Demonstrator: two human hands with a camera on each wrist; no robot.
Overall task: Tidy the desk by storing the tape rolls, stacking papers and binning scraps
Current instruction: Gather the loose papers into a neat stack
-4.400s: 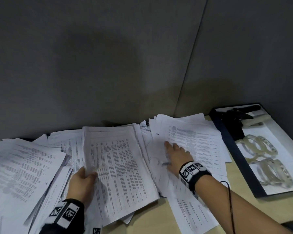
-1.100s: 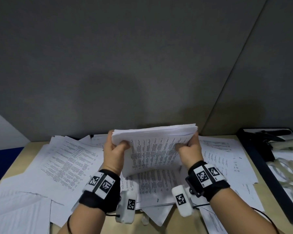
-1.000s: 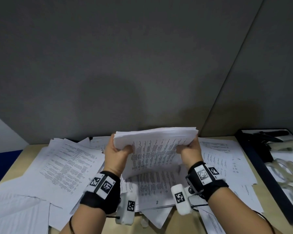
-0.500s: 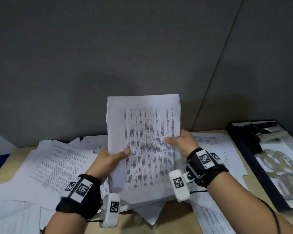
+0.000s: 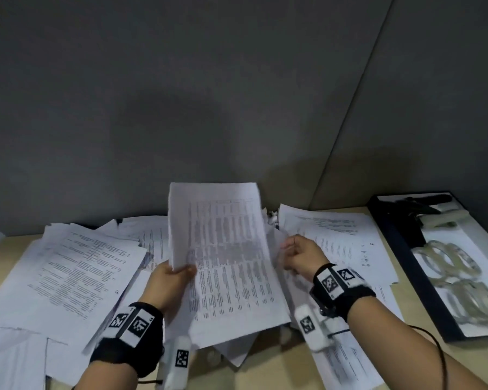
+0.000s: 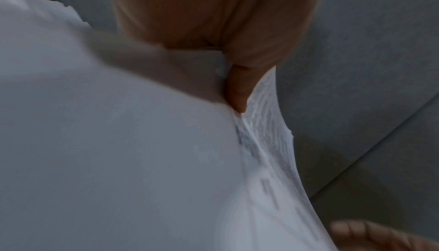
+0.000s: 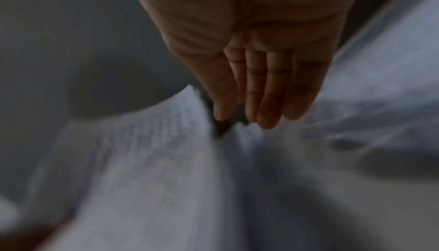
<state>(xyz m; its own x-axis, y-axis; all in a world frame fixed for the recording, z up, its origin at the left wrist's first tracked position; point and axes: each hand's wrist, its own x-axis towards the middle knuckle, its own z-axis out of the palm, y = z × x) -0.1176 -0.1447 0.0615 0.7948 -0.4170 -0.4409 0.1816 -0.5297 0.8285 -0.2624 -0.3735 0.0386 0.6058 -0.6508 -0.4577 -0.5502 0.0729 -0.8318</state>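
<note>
Over the table (image 5: 268, 370), from the head view, we hold the gathered bundle of papers (image 5: 226, 266) upright with our left hand (image 5: 168, 282) alone, thumb pinching its lower left edge. Half a second ago our right hand (image 5: 302, 257) gripped the bundle's right edge; it has since come off and hangs just beside that edge, fingers loosely curled on nothing we can make out. The bundle has also sunk a little towards the loose sheets (image 5: 76, 271) spread beneath it. The tape rolls (image 5: 451, 263) lie in the tray (image 5: 400, 266) at the far right, well apart from both hands.

At the left wrist, we see the thumb (image 6: 237, 89) pressed into the bundle (image 6: 142, 161) — a firm pinch, with the sheet edges fanning out beyond it.

At the right wrist, the picture is blurred; the fingers (image 7: 266, 89) point down, close together and nearly straight, over paper (image 7: 154, 161), and we cannot tell whether they touch it.

We judge the squaring-up finished for this batch — the freed right hand can gather more sheets, so stacking is only partly done, with much paper scattered.
</note>
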